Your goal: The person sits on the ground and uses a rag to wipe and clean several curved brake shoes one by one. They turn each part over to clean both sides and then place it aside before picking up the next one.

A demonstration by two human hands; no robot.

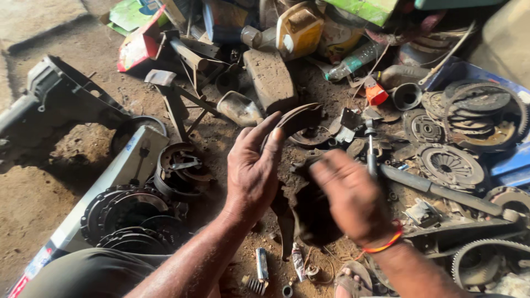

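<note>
Item held: curved brown brake shoe [295,118], centre of the frame, gripped along its inner edge by my left hand [254,165], palm up and fingers folded around it. My right hand [350,196], lower centre-right and blurred, hovers just beside it over a dark metal part [312,215]; I cannot tell whether those fingers grip anything. Surroundings: clutch plates [450,165] at right, clutch assemblies [130,215] at lower left, yellow oil jug [298,27] at top, all on the dirt floor [38,193].

Dirt floor [49,182] carries clutch plates [450,165], brake shoes [182,171], a long flat box [118,182], a yellow jug [298,27] and a toothed ring gear [486,259].
</note>
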